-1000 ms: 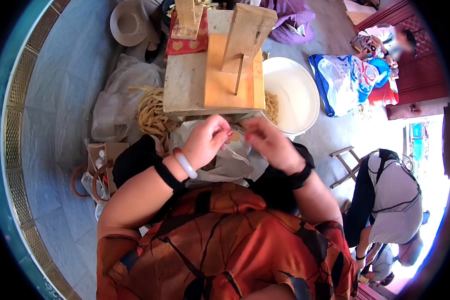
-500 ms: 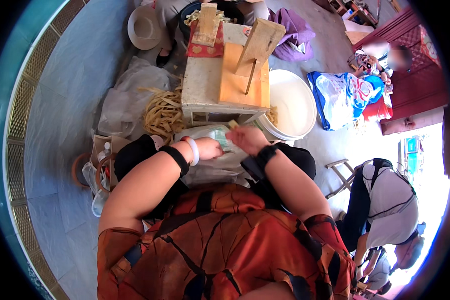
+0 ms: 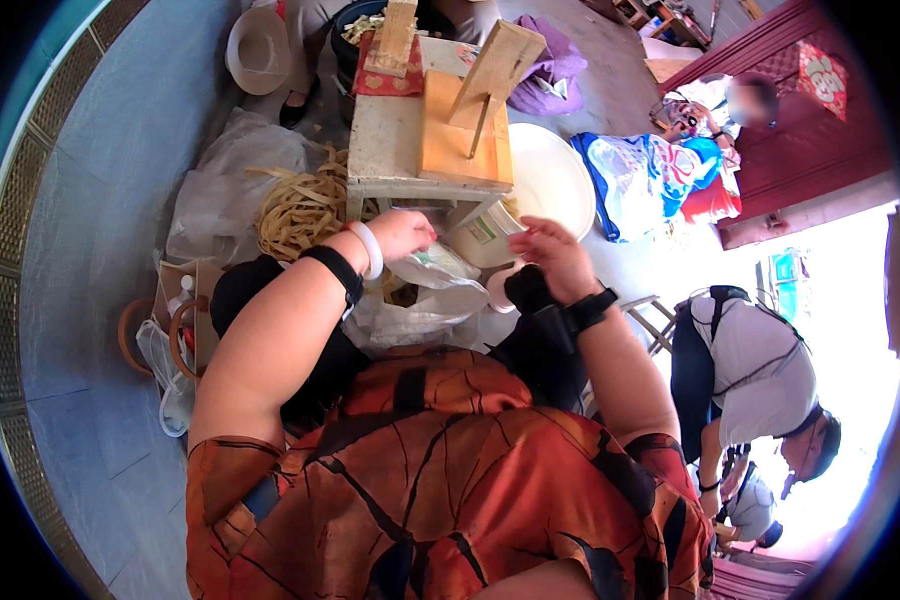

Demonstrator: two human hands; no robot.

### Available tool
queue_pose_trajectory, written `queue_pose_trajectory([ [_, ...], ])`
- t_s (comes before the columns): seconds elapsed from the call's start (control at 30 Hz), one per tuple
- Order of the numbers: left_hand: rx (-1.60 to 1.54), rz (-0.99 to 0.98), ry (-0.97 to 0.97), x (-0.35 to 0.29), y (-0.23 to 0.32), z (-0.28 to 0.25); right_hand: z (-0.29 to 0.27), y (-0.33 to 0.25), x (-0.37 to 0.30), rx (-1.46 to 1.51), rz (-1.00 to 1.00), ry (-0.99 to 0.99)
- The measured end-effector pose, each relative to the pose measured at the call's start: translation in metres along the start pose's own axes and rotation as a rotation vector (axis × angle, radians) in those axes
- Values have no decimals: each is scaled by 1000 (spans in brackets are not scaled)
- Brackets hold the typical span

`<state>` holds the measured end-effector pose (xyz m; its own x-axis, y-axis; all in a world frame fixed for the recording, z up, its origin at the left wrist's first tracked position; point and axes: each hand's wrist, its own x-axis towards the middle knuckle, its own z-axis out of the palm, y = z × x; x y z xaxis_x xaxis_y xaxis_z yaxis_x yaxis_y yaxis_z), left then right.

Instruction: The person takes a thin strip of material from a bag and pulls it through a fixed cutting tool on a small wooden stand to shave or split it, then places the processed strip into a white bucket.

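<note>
My left hand [image 3: 402, 234], above a white bracelet, is by the front edge of a worn wooden stool [image 3: 385, 140]. Its fingers curl down over a clear plastic bag [image 3: 420, 318] in my lap; what they hold, if anything, I cannot make out. Raised beside a white bucket [image 3: 560, 185], my right hand [image 3: 560, 258] has its fingers apart, with nothing seen in them. On the stool lies a wooden board [image 3: 450, 155] carrying a slanted plank [image 3: 497, 70] and a thin rod [image 3: 479, 128]. Pale yellow flat strips [image 3: 300, 210] are heaped left of the stool.
Across the stool sits a person near a second wooden block [image 3: 395, 45] on red cloth and a dark tub of pale pieces. A purple sack [image 3: 550, 75] and a blue-white bag [image 3: 630, 185] lie beyond the bucket. A handled bag [image 3: 205, 310] stands left; another person bends at right.
My hands have moved apart: the left up toward the stool, the right outward toward the bucket. The small pale piece earlier at my right fingertips no longer shows. The whole view has shifted.
</note>
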<state>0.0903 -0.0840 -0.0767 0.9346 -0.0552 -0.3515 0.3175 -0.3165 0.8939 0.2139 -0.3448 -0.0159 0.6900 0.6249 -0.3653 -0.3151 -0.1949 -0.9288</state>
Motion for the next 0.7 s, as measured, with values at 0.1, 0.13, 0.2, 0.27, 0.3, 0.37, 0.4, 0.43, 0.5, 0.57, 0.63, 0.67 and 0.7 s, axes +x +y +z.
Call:
queue_pose_trajectory([
  [0.1, -13, 52, 31, -4, 7, -4, -33, -48, -25, -119, -100, 124],
  [0.13, -41, 59, 42, -8, 8, -3, -42, -63, -31, -110, -91, 167],
  [0.2, -92, 71, 62, -11, 9, -3, -67, -80, -36, -59, -77, 222],
  [0.27, -126, 46, 57, -13, 3, -7, -85, -90, -28, 14, -70, 174],
  [0.3, -150, 34, 62, -10, -3, -7, -96, -88, -19, 72, -70, 139],
  [0.37, -176, -26, 54, -15, -2, -6, -108, -79, 4, 135, -27, 145],
  [0.4, -313, -39, 51, -5, -23, 1, -113, -74, 16, 156, 0, 156],
  [0.43, -292, -50, 30, -8, -24, 4, -119, -69, 26, 141, 25, 154],
  [0.5, -239, -65, 10, -14, -14, 10, -130, -62, 55, 107, 76, 141],
  [0.57, -230, -78, -3, -17, -5, 12, -141, -57, 90, 11, 80, 138],
  [0.63, -260, -109, 8, -12, -3, 14, -145, -53, 127, -67, 93, 162],
  [0.67, -266, -121, 6, -8, -5, 15, -148, -47, 147, -126, 97, 178],
  [0.7, -232, -116, -14, -2, -9, 16, -153, -39, 168, -183, 106, 194],
])
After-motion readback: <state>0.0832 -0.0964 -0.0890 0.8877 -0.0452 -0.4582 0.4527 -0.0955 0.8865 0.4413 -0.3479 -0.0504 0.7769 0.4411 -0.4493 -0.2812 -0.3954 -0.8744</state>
